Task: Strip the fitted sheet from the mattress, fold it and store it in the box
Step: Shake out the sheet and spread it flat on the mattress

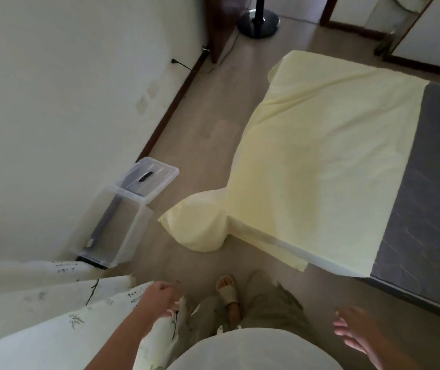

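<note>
Fitted sheet (320, 156), pale yellow, half off the mattress (427, 196). Spread over the left part of the bed, from far edge to near edge, lightly creased. Grey mattress surface bare along the whole right side. Near left corner of the sheet ballooned out past the bed and slumped onto the floor (200, 129), a puffy bulge pointing toward the box (114, 225). Near edge draped over the side of the mattress, one flap hanging loose.

Box down on the left, clear plastic, standing against the wall (66, 89), top open, well apart from the bed but near that fallen corner. Clear lid (152, 180) with a dark handle sitting at the far end of the box, touching its rim. No sheet in the box yet.

Left hand (160, 296) low in the near left, fingers curled in, knuckles up, right at the edge of a white curtain (40, 316) printed with dark sprigs. Cannot tell whether pinching the curtain or closed on nothing. Right hand (357, 335) low in the near right, blurred, fingers straight and loosely spread, holding nothing, just off the near edge of the bed and clear of the sheet.

Between the hands, a foot in a pale sandal (226, 289) on the floor. Far off, the round black fan base (257, 21), and a dark cable (181, 65) trailing along the foot of the left wall.
</note>
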